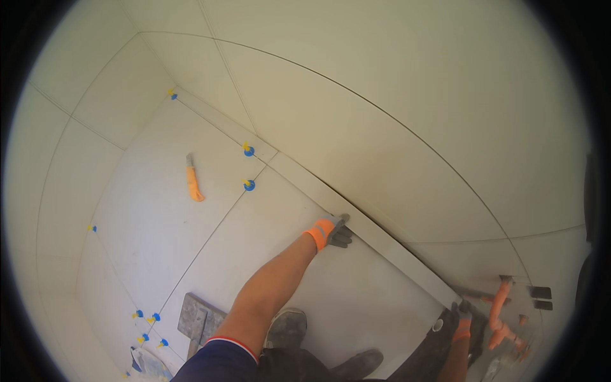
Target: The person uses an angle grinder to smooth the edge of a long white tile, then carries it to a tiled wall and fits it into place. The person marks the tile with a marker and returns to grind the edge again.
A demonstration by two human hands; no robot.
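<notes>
A long, narrow, pale tile strip lies along the foot of the wall, with a dark gap behind part of it. My left hand, in a grey glove with an orange cuff, rests at its near edge. The thumb lies on the strip and the fingers spread out flat beside it. At the strip's right end is my right hand, gloved alike, its fingers closed around that end. The large pale floor tiles stretch out below my left hand.
Blue and yellow tile-levelling clips stand along several joints. An orange-handled tool with a grey blade lies on the floor. A grey flat-plated tool is by my shoe. Orange pipes stand at the right; a plastic bag lies lower left.
</notes>
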